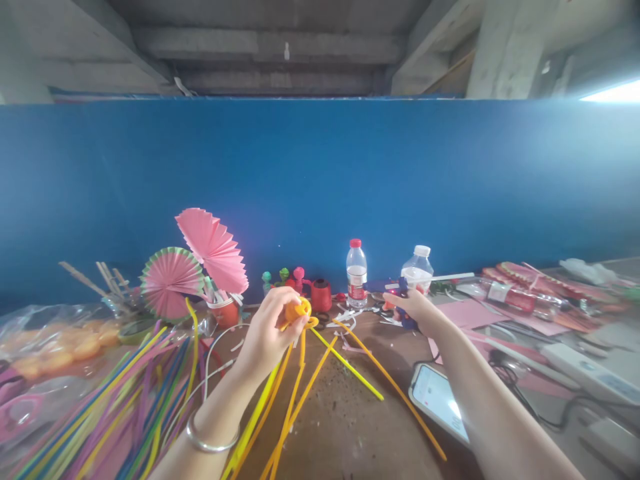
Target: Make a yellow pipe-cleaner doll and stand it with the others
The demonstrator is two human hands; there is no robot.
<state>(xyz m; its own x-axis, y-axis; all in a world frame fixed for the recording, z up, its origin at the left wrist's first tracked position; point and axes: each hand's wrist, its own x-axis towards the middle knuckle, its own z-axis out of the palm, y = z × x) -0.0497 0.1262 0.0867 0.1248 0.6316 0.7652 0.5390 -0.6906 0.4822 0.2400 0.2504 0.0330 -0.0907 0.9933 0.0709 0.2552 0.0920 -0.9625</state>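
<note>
My left hand [267, 330] pinches a coiled yellow-orange pipe cleaner piece [299, 311] between thumb and fingers, above the middle of the table. Loose orange pipe cleaners [395, 390] and a yellow pipe cleaner [349, 365] lie below and to the right of it. At the right, my right hand [417, 308] closes around a dark blue tool [406, 312] that looks like a glue gun; the fingers partly hide it. Behind that hand stands a clear bottle with a white cap [421, 263]. A phone [437, 400] with a lit screen lies under my right forearm.
Many coloured pipe cleaners [120, 407] spread at the left. Pink paper fans [213, 250] stand in a red cup [224, 312]. A red-capped bottle [357, 277] and a red spool [321, 295] stand at the back before a blue partition [320, 173]. Pink paper [467, 312] and cables fill the right.
</note>
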